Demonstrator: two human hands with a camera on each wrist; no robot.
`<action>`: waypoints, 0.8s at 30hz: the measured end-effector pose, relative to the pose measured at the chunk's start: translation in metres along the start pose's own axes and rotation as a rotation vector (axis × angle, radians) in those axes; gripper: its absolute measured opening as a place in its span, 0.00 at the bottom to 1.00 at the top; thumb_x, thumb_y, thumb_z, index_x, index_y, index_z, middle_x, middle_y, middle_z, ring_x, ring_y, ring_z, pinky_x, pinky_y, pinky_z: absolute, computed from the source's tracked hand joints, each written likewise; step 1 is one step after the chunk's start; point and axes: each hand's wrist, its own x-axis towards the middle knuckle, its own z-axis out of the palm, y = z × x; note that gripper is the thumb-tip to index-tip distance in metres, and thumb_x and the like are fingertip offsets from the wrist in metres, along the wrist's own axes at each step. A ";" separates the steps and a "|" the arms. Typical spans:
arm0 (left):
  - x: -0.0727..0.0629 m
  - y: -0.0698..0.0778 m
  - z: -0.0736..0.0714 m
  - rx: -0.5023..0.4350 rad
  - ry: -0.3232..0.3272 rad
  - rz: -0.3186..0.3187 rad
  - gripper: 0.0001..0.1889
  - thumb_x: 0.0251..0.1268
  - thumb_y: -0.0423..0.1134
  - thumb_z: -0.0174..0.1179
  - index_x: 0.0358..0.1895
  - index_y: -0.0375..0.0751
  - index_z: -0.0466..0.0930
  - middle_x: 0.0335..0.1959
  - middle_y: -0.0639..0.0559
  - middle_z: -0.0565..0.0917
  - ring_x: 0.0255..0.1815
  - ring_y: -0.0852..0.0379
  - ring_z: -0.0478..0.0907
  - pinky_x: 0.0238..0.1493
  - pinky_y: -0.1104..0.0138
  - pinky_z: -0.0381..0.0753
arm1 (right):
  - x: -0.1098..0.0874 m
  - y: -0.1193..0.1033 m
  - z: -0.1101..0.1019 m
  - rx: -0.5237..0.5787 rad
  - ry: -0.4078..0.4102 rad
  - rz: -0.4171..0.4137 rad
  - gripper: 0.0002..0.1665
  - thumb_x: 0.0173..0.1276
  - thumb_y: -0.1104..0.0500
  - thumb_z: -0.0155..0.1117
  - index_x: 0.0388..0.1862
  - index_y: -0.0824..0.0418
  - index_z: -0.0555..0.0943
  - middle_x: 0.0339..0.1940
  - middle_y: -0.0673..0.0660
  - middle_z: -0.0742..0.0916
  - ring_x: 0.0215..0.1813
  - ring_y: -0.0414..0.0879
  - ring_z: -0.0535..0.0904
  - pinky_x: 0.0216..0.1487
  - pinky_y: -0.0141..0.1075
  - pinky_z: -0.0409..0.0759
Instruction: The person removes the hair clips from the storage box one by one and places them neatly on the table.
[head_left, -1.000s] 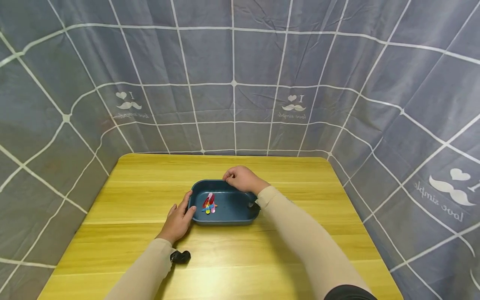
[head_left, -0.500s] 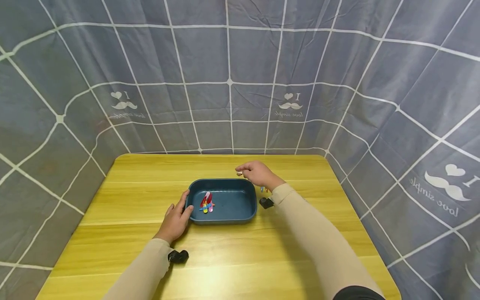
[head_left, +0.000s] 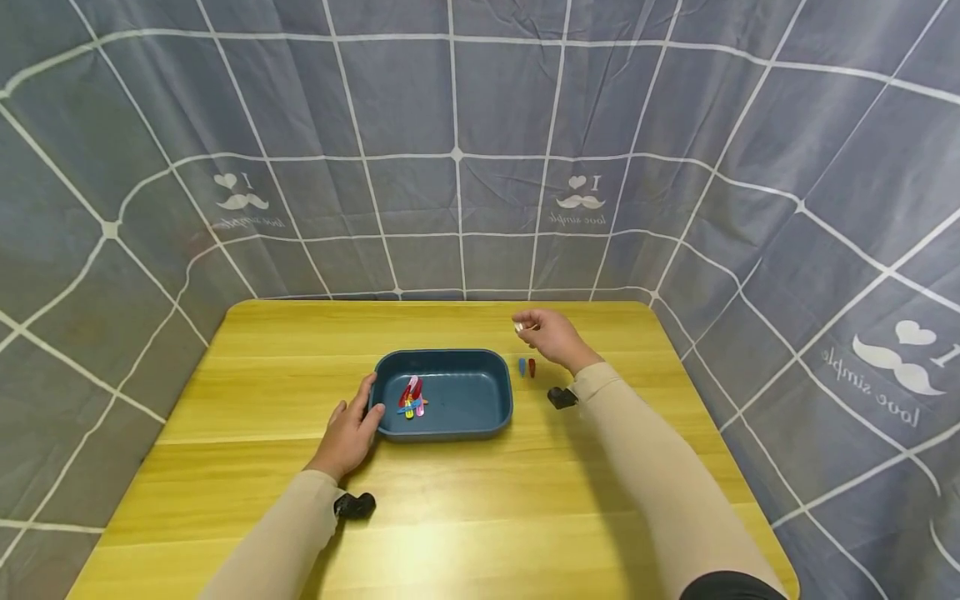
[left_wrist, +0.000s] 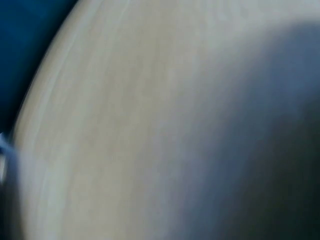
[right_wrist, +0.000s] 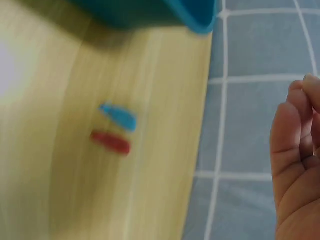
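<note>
A dark teal plastic bin (head_left: 450, 435) stands on the table, with several coloured hair clips (head_left: 411, 398) piled at its left end. My left hand (head_left: 347, 435) holds the bin's left rim, thumb over the edge and fingers along the outside. Beyond the bin's far right corner, my right hand (head_left: 553, 337) is raised with thumb and fingertips together. Something small and pale (head_left: 519, 327) shows at those fingertips; its kind is unclear. Below that hand, a blue hair clip (head_left: 522, 367) and a red hair clip (head_left: 532, 367) lie side by side. The left wrist view is mostly blurred.
The wooden table (head_left: 450, 533) has its far edge against a grey curtain (head_left: 495, 200) with white lines, which also hangs on both sides. A black wrist camera (head_left: 561, 397) sits at the right cuff, another black wrist camera (head_left: 356, 506) at the left.
My right hand has moved from the bin's far rim to the right, past the bin, uncovering the blue and red clips. The left hand stays at the bin's left rim.
</note>
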 end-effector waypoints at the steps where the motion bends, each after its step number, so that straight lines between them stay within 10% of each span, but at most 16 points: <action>1: 0.000 0.000 0.000 0.001 -0.001 -0.004 0.34 0.87 0.51 0.44 0.88 0.53 0.46 0.81 0.35 0.65 0.79 0.31 0.67 0.86 0.37 0.37 | 0.000 0.005 -0.002 -0.014 0.008 0.003 0.22 0.81 0.59 0.61 0.70 0.59 0.81 0.58 0.63 0.87 0.56 0.57 0.87 0.58 0.49 0.88; 24: 0.002 -0.001 -0.002 0.007 -0.014 -0.004 0.34 0.87 0.49 0.43 0.88 0.53 0.45 0.82 0.36 0.64 0.79 0.30 0.66 0.86 0.37 0.37 | -0.007 0.097 0.009 -0.054 0.025 0.173 0.18 0.79 0.61 0.63 0.62 0.65 0.85 0.43 0.58 0.87 0.45 0.48 0.80 0.46 0.36 0.80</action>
